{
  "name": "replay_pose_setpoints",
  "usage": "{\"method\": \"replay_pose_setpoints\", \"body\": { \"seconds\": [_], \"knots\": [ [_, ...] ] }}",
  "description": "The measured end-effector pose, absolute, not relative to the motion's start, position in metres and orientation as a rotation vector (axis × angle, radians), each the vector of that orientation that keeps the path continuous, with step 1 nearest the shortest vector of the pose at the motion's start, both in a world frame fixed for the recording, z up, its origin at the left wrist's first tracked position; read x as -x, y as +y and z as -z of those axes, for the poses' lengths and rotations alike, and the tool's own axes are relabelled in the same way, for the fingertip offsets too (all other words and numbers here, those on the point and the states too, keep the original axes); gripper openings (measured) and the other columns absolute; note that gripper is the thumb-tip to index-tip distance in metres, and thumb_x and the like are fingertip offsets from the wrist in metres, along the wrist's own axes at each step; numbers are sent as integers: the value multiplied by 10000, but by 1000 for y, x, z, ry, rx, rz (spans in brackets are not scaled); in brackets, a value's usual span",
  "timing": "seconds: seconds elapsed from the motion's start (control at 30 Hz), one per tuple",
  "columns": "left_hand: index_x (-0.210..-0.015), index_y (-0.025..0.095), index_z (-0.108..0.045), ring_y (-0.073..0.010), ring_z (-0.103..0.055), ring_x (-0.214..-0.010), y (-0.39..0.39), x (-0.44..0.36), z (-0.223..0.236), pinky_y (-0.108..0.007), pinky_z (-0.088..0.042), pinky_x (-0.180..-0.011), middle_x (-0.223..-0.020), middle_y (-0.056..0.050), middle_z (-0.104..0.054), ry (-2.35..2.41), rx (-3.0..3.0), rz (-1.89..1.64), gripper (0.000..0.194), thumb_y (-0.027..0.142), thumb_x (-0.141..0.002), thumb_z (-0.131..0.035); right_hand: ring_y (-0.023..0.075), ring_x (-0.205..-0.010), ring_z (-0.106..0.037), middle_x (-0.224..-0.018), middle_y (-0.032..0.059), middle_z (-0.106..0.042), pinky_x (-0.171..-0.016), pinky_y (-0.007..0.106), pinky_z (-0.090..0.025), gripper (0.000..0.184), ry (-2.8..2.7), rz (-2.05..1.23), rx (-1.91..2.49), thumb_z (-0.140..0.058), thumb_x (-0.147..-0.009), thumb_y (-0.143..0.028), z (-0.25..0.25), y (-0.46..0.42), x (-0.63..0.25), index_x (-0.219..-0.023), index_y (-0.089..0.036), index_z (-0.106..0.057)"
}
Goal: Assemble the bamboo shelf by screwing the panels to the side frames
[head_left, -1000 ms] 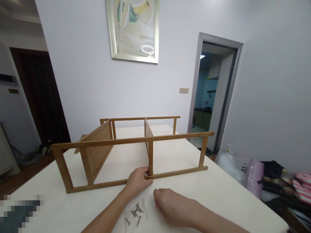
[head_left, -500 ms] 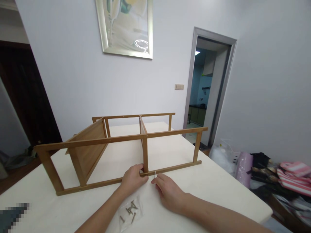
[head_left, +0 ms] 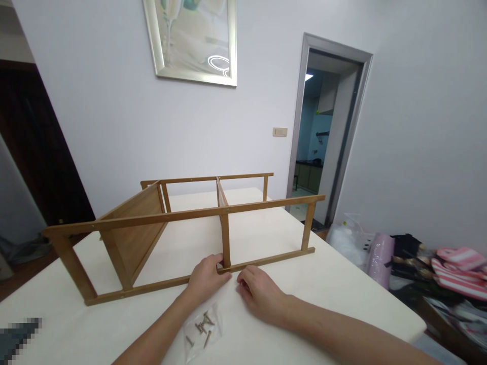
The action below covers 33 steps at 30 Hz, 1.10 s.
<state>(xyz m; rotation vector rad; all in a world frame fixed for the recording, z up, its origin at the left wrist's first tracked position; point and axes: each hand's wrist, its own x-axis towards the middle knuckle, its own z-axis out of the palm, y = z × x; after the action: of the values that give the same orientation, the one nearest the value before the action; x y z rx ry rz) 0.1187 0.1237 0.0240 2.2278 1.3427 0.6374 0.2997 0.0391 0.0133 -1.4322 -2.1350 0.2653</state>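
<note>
A wooden shelf frame [head_left: 262,206] lies on its side on the white table. My left hand [head_left: 207,278] grips its lower front rail at the middle upright, thumb in front and fingers partly behind the wood. Just right of that joint, my right hand [head_left: 262,295] is closed in a pinch close to the rail. A thin pale rod, apparently a hex key, showed in its fingers earlier; it is now mostly hidden by them. Below my left wrist lies a clear plastic bag [head_left: 216,332] with several screws [head_left: 207,338].
The white table [head_left: 342,309] extends around the frame. A dark, pixelated object [head_left: 17,339] is at the lower left. On the right beyond the table edge are a purple roll [head_left: 381,258], pink striped fabric [head_left: 458,271] and bags. A doorway [head_left: 323,137] stands behind.
The view has shifted slightly. My right hand has turned a little, and the thin rod that stood up from its fingers no longer shows. My left hand keeps its hold on the rail.
</note>
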Motion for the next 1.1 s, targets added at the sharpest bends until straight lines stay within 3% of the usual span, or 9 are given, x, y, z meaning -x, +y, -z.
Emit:
{"method": "replay_pose_setpoints", "body": {
  "seconds": [0.13,0.27,0.43,0.73,1.1],
  "knots": [
    [-858,213,-689,-151,-600,-699,126,-117,-24,-234,-388,-631,-814,14,-711,1309,-2215,-628,181,243,-683,-658,183,-867,-576,-966,65,-611,-777,297,-463,130,-2009,-321,1531,-619,-823,-207,-14,40,-300,-946,-179,-584],
    [-835,221,-687,-153,-605,-702,127,-116,-23,-233,-390,-632,-791,23,-706,1295,-2212,-630,165,246,-674,-663,181,-856,-579,-924,75,-608,-772,291,-459,86,-2043,-275,1570,-536,-876,-171,-13,41,-298,-859,-164,-619],
    [-820,218,-685,-157,-603,-690,127,-115,-23,-238,-390,-630,-761,20,-695,1327,-2235,-604,157,266,-670,-675,173,-847,-580,-907,72,-607,-764,281,-466,183,-2122,-247,1472,-468,-867,-74,-13,41,-298,-878,-157,-631],
    [-885,224,-704,-167,-615,-750,122,-117,-29,-241,-386,-644,-847,5,-716,1337,-2234,-596,198,296,-703,-668,181,-865,-595,-972,80,-629,-784,289,-465,135,-2013,-308,1526,-522,-864,-133,-18,45,-297,-950,-167,-620],
    [-814,223,-688,-159,-591,-753,128,-114,-20,-246,-387,-681,-815,3,-667,1332,-2271,-609,119,257,-703,-662,210,-888,-604,-1008,94,-628,-768,314,-438,168,-2144,-236,1652,-484,-894,-196,-26,48,-291,-984,-166,-622]
  ]
}}
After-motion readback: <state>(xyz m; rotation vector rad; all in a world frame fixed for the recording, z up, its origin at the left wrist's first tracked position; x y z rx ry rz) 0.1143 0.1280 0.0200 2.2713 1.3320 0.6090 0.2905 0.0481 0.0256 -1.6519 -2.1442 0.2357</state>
